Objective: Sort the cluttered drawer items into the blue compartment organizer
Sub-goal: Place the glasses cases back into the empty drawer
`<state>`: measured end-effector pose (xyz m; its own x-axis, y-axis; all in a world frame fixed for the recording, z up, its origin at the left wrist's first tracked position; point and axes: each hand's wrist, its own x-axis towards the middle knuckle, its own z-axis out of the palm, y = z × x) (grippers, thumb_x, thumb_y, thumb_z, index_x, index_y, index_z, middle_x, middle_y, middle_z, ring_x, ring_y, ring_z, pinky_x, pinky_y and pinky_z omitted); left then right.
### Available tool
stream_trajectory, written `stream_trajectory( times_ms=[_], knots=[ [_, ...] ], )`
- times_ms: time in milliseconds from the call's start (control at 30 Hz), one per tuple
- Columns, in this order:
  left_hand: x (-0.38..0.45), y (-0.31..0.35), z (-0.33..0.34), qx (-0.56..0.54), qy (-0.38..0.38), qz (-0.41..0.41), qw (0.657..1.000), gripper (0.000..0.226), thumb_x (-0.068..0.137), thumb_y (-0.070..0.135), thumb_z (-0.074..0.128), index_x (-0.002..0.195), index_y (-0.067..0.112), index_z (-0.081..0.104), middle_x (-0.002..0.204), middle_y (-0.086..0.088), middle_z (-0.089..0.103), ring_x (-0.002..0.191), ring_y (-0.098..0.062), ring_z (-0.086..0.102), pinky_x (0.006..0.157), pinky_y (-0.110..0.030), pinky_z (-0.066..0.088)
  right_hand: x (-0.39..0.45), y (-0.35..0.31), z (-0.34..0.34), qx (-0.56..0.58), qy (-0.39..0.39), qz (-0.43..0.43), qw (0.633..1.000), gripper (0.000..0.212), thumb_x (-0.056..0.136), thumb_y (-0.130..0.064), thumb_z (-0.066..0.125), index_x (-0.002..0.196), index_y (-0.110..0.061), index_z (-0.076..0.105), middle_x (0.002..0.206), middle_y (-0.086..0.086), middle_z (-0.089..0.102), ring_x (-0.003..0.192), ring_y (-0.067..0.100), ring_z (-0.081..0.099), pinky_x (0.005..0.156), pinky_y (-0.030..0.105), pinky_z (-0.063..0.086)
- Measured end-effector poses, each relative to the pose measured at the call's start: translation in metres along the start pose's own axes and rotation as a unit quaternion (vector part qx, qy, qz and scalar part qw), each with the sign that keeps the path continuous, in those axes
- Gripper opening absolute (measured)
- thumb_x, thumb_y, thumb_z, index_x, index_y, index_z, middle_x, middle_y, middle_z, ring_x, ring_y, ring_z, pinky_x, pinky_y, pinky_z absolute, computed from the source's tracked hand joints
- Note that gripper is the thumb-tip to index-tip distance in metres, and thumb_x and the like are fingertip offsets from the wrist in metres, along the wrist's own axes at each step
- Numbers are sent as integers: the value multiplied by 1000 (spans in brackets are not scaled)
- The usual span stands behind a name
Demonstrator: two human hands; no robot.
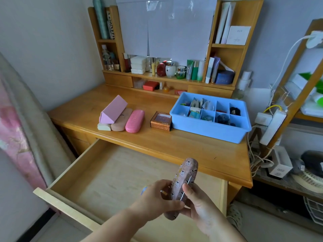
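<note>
A brown patterned glasses case [185, 177] is held up over the open wooden drawer [73, 173], whose bottom shows bare. My left hand [157, 198] grips the case's lower part from the left. My right hand [197, 201] holds it from the right, thumb pressed on its side. The blue compartment organizer [208, 131] sits on the desk at the right, its cells holding small mixed items. A small blue thing peeks out behind my left hand; what it is stays unclear.
On the desk top lie a pink triangular case [113, 109], a beige case [120, 121], a pink hard case [135, 121] and a small brown box [161, 121]. Shelves with bottles stand at the back. Cables and a wire rack crowd the right.
</note>
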<state>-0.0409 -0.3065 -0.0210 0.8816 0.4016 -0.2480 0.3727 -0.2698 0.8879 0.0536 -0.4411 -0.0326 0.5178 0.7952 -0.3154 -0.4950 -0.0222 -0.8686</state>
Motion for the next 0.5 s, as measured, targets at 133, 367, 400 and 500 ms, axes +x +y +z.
stream_trajectory(
  times_ms=[133,367,400,500],
  knots=[
    [1,3,5,13,39,23,999,65,54,48,80,112,30,57,105,11,61,83,4,62,73,-21,55,4,-1,-1,-20,38,-44,998,88,45,-61,84,115,-13,63,109,12,70,99,29,68,72,38,57],
    [0,16,12,88,141,34,985,67,44,63,72,97,36,40,89,18,58,75,5,60,70,-24,52,10,-4,-2,-4,95,-62,994,66,64,-51,79,113,-9,62,101,13,72,89,28,70,67,36,57],
    [0,19,11,114,155,43,980,68,47,61,74,97,34,36,87,19,57,77,0,60,67,-22,50,11,-4,-1,5,105,-54,993,63,68,-47,79,114,-8,60,99,13,72,88,27,71,69,38,57],
    [-3,29,7,159,160,90,970,67,59,63,72,106,33,35,84,23,53,80,-6,59,63,-18,44,13,-6,-3,80,80,-6,994,56,79,-48,60,115,-5,61,106,16,70,92,28,70,78,41,56]
  ],
)
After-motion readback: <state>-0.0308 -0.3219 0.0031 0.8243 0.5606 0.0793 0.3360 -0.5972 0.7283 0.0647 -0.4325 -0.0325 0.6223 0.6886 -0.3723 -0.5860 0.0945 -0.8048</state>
